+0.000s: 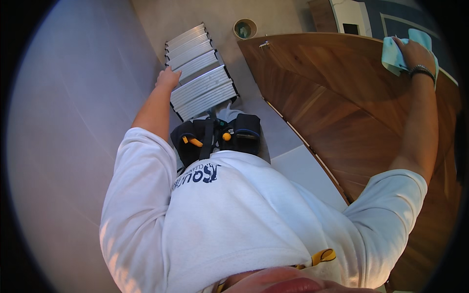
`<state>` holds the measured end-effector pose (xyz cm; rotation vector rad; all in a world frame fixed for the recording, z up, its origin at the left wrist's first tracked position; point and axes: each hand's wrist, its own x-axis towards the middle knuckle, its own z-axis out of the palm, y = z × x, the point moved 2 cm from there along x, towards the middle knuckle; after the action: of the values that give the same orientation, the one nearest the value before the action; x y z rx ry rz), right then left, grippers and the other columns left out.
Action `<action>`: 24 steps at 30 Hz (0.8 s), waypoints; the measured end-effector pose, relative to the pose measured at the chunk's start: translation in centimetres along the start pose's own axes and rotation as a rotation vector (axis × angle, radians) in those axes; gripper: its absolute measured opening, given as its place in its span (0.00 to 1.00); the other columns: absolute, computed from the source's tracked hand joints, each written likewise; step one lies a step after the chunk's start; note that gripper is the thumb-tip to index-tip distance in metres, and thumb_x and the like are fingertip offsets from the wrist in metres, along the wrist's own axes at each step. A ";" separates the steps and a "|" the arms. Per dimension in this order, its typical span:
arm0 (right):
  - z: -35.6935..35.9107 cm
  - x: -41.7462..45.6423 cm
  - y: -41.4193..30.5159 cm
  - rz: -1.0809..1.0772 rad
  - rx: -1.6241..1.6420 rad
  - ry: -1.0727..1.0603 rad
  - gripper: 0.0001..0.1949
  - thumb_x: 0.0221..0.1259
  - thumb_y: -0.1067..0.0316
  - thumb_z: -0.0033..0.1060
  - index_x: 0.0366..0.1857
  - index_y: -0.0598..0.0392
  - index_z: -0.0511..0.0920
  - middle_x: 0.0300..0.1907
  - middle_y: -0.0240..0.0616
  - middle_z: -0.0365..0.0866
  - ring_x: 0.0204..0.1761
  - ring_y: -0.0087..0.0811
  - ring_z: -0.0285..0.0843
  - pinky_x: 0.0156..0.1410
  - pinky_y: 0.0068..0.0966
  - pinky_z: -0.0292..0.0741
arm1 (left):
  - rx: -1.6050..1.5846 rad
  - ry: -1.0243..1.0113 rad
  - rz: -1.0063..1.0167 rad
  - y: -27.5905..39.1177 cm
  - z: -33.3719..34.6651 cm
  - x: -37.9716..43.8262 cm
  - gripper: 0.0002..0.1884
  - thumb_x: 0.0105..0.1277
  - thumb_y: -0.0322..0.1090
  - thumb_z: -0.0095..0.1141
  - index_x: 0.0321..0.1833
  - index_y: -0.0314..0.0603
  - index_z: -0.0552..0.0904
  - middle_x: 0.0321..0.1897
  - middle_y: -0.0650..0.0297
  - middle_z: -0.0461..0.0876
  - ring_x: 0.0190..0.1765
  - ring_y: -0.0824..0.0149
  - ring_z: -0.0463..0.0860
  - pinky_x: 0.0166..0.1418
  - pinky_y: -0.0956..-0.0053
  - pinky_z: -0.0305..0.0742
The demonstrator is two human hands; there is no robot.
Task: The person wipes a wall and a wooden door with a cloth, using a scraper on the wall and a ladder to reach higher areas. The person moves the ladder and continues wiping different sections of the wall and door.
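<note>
My right hand grips a turquoise cleaning cloth at the far right, near the upper edge of a brown wood-grain door. Folds of the cloth stick out on both sides of the hand, and a dark bracelet circles the wrist. On the other side, my left hand is at the left edge of an aluminium stepladder with ribbed treads. Its fingers point away from me; whether they grip the ladder or only overlap it in view, I cannot tell. A metal lever handle sits near the door's far corner.
A pale wall rises close on the left. On the floor beyond the ladder stands a round bucket with something greenish inside. A black tool pouch belt with orange-handled items hangs at my waist. White and dark-blue surfaces show past the door.
</note>
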<state>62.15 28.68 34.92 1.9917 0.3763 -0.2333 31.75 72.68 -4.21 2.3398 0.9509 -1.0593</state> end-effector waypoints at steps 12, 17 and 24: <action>3.3 2.3 -2.0 -0.079 -0.460 -0.170 0.25 0.59 0.72 0.36 0.58 0.27 0.54 0.42 0.36 0.73 0.44 0.33 0.75 0.42 0.29 0.75 | -0.021 -0.016 0.124 2.3 5.8 3.8 0.28 0.56 0.51 0.47 0.59 0.49 0.64 0.57 0.55 0.64 0.60 0.55 0.63 0.60 0.59 0.57; 8.7 3.9 1.4 -0.071 -0.482 -0.117 0.24 0.60 0.71 0.33 0.59 0.30 0.53 0.43 0.40 0.73 0.43 0.36 0.75 0.43 0.31 0.74 | 0.039 0.048 0.221 3.3 8.3 5.9 0.28 0.57 0.50 0.46 0.59 0.50 0.63 0.57 0.56 0.63 0.60 0.56 0.62 0.62 0.55 0.53; 3.5 2.8 -7.9 0.103 -0.424 -0.119 0.16 0.59 0.56 0.25 0.47 0.41 0.65 0.38 0.43 0.76 0.42 0.39 0.76 0.44 0.32 0.73 | 0.019 0.023 0.055 -1.0 18.3 9.5 0.29 0.57 0.53 0.45 0.60 0.51 0.62 0.58 0.58 0.62 0.62 0.58 0.59 0.64 0.54 0.49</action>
<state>61.85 29.20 25.87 1.5668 0.2234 -0.1885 26.55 66.51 -23.19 2.3841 0.8829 -1.0269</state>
